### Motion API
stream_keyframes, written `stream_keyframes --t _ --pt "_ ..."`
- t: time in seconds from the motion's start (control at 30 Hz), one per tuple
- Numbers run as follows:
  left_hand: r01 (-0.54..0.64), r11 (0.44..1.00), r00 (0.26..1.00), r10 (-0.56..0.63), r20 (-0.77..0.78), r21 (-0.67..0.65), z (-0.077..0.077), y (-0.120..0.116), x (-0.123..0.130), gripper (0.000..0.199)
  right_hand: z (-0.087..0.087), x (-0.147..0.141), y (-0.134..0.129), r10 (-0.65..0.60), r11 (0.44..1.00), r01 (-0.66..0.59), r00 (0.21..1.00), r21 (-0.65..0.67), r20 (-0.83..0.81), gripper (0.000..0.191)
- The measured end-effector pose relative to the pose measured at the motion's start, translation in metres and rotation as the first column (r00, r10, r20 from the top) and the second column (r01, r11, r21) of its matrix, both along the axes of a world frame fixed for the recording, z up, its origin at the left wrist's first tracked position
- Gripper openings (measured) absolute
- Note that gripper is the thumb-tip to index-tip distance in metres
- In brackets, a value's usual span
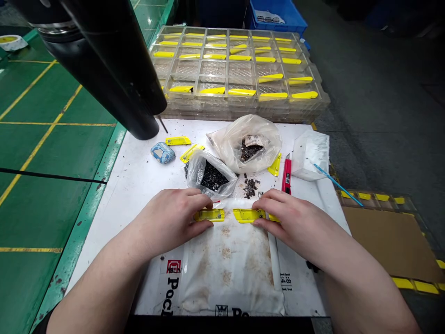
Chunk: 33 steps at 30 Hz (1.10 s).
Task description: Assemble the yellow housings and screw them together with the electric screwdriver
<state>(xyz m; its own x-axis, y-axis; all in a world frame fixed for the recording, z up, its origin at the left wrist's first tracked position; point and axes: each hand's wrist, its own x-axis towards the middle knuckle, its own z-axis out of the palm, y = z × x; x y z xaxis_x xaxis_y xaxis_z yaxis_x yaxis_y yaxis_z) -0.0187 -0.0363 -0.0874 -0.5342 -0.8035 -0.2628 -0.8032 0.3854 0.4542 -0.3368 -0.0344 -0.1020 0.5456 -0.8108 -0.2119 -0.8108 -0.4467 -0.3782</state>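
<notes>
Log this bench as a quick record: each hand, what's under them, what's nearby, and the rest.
Left hand: holds a yellow plastic part
Right hand: holds a second yellow plastic part
Under hands: stained white plastic sheet
Nearby: clear bag of small black pieces
Rest: red utility knife; clear compartment tray of yellow parts

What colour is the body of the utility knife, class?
The utility knife is red, as the head view shows.
</notes>
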Motion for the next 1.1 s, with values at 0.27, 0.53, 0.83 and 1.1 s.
stream_keyframes --t 0.27,0.53,0.83,1.1 --pt "-0.002 0.995 0.959 -0.028 -0.284 -0.104 0.005 0.006 0.0 0.028 0.027 0.008 0.007 -0.042 0.996 0.069 0.922 -0.055 0.385 0.024" --pt "0.055 0.997 0.788 -0.08 -0.61 -0.059 0.012 0.018 -0.022 0.019 0.021 0.036 0.023 0.03 0.999 -0.014 0.875 -0.036 0.482 0.022" --pt "0.01 0.994 0.759 -0.077 -0.646 -0.107 0.005 0.028 -0.044 0.017 0.018 0.052 0.035 -0.147 0.982 0.066 0.853 0.175 0.501 0.054" --pt "0.092 0.975 0.836 -0.186 -0.517 -0.203 0.005 0.029 -0.043 0.022 0.014 0.05 0.038 -0.21 0.971 0.129 0.863 0.201 0.46 0.067"
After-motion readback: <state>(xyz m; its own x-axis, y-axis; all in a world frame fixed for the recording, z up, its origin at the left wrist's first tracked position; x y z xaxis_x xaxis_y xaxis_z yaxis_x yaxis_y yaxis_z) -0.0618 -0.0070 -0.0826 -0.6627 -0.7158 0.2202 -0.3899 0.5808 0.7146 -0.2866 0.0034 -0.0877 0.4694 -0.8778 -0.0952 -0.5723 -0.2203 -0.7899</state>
